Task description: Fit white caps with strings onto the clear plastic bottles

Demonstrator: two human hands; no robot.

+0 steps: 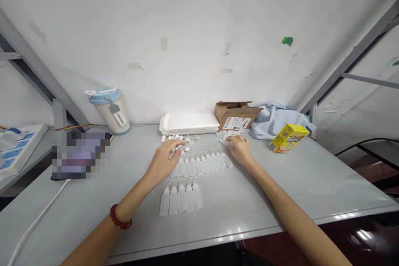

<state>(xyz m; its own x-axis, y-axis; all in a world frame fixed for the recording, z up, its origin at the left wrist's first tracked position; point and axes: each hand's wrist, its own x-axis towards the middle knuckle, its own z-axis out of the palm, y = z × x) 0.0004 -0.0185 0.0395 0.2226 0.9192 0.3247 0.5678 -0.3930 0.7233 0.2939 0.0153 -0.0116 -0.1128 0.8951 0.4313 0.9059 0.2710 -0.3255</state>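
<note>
My left hand [163, 160] hovers over the table beside a small heap of white caps [177, 137], its thumb and fingers curved and apart. Just past its fingertips lie thin white tubes or loops [191, 139]. My right hand [241, 151] is at the far right of the bottles, thumb and fingers closed around a translucent white plastic bottle [225, 138], partly hidden by the fingers. Between the hands runs a row of small translucent bottles [199, 166] with thin looped tops. A shorter row of similar bottles [181, 199] lies nearer the front edge.
Behind stand a stack of white trays [193, 122], an open cardboard box [235, 116] and a light blue cloth [274, 118]. A yellow carton [288, 137] is at right. A tumbler [109, 110], a phone [82, 156] on a cable and a power strip [20, 149] are at left.
</note>
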